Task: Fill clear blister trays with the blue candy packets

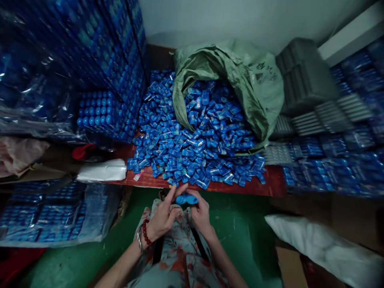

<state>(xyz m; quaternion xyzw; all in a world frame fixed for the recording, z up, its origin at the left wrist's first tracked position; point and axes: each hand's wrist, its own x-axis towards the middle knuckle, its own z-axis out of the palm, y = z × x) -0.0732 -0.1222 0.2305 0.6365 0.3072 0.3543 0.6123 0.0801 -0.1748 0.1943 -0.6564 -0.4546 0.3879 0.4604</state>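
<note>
Right hand: closed on blue piece | left hand: partly open by its left end, contact unclear | piece: just before bench, near pile | handling: steady right grip, light left touch, clear of bench edge

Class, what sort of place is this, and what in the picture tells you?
Probably a small workshop or stockroom: a heap of small blue items around an open green sack, with tall blue stacks alongside.

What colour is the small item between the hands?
The small item is bright blue; it shows best in the head view.
</note>
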